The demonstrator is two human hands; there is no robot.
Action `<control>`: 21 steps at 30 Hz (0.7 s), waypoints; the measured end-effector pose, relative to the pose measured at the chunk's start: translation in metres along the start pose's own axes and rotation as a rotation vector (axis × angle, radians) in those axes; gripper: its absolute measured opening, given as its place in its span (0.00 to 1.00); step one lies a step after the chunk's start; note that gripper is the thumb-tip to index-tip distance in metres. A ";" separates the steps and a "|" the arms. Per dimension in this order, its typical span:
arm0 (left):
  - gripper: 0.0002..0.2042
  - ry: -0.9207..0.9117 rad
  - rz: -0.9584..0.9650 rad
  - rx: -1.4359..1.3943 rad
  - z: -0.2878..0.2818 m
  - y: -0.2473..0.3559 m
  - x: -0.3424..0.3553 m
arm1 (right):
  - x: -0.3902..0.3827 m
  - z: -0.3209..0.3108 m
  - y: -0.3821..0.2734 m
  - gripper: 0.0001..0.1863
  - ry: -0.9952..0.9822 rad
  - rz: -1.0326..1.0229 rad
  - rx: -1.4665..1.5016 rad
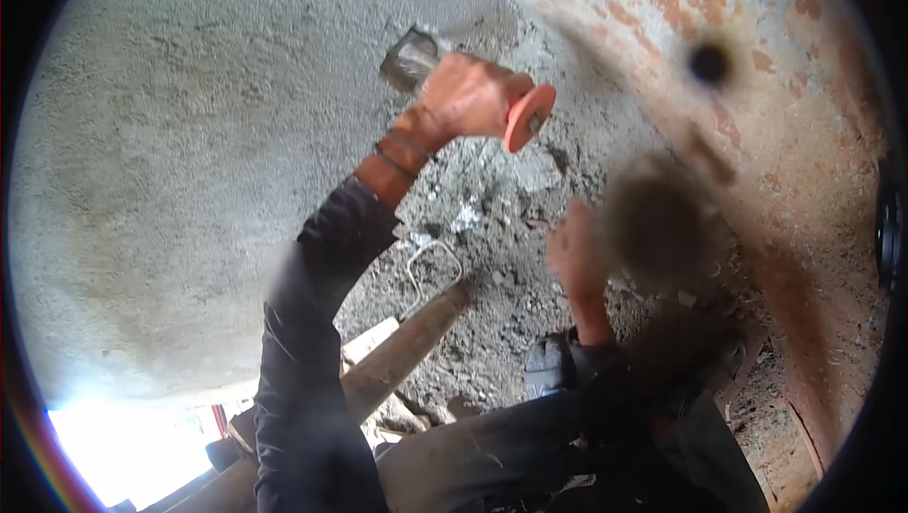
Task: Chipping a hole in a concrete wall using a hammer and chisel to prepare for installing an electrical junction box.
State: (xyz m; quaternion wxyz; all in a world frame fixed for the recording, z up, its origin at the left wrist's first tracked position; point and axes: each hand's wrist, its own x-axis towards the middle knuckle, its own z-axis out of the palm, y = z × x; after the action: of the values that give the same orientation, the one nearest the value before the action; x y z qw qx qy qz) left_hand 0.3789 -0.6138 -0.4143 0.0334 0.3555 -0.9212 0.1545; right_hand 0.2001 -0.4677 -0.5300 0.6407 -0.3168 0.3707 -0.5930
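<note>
My left hand [473,97] is closed around a chisel with a round orange hand guard [530,120]. The guard sits on its right side, with the metal struck end showing in the middle. Beyond my knuckles a dark grey box-shaped recess [410,60] shows in the rough wall; my hand hides where the chisel's point ends. Lower and to the right, my right hand [575,250] has its fingers curled. Right beside it is a blurred, dark round shape [659,220]; I cannot make out what it is or whether that hand holds it.
A grey cement-plastered wall [180,154] fills the left. Rubble and dust [492,258] lie below my hands, with a loop of pale wire [437,262] and a wooden pole [407,343]. A patchy reddish wall [785,125] stands at right. My shoe [546,366] is near the rubble.
</note>
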 end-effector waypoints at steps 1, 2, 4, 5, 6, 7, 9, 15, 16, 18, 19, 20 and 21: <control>0.11 -0.009 -0.008 -0.005 -0.003 0.004 -0.005 | -0.001 -0.007 -0.006 0.24 0.017 0.064 0.144; 0.13 -0.093 -0.056 -0.003 -0.008 -0.003 -0.008 | 0.006 -0.009 -0.019 0.24 0.029 0.117 0.289; 0.16 -0.173 -0.099 -0.011 -0.010 -0.007 -0.009 | 0.011 -0.016 -0.061 0.20 0.103 0.040 0.317; 0.17 -0.182 -0.106 -0.024 -0.018 -0.007 -0.012 | 0.011 -0.016 -0.068 0.20 0.091 0.043 0.324; 0.17 -0.191 -0.115 -0.037 -0.023 -0.008 -0.016 | 0.011 -0.016 -0.072 0.18 0.131 -0.148 0.503; 0.18 -0.151 -0.105 -0.055 -0.020 -0.008 -0.013 | 0.011 -0.019 -0.076 0.16 0.183 -0.349 0.669; 0.18 -0.090 -0.097 -0.083 -0.017 -0.011 -0.009 | 0.013 -0.001 -0.071 0.14 0.297 -0.505 0.712; 0.15 -0.113 -0.106 -0.059 -0.029 -0.015 -0.014 | 0.033 0.063 -0.012 0.20 -0.383 0.362 -0.605; 0.16 -0.093 -0.118 -0.029 -0.024 -0.019 -0.020 | 0.025 0.053 -0.013 0.16 -0.165 0.078 -0.442; 0.19 -0.073 -0.147 -0.102 -0.023 -0.020 -0.014 | -0.010 0.020 -0.022 0.16 0.096 -0.269 0.051; 0.19 -0.042 -0.126 -0.060 -0.026 -0.024 -0.016 | -0.006 0.010 -0.017 0.18 0.079 -0.368 0.438; 0.18 -0.007 -0.096 -0.056 -0.025 -0.020 -0.015 | -0.001 0.003 -0.013 0.18 0.074 -0.364 0.436; 0.18 -0.005 -0.099 -0.058 -0.028 -0.019 -0.016 | 0.010 0.000 -0.004 0.17 0.121 -0.607 0.170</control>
State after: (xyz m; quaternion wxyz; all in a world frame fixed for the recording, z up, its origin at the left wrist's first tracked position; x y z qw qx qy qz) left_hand 0.4020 -0.6083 -0.3856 0.0490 0.3997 -0.9068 0.1249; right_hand 0.1978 -0.4779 -0.5275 0.4356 -0.3224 0.2460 -0.8036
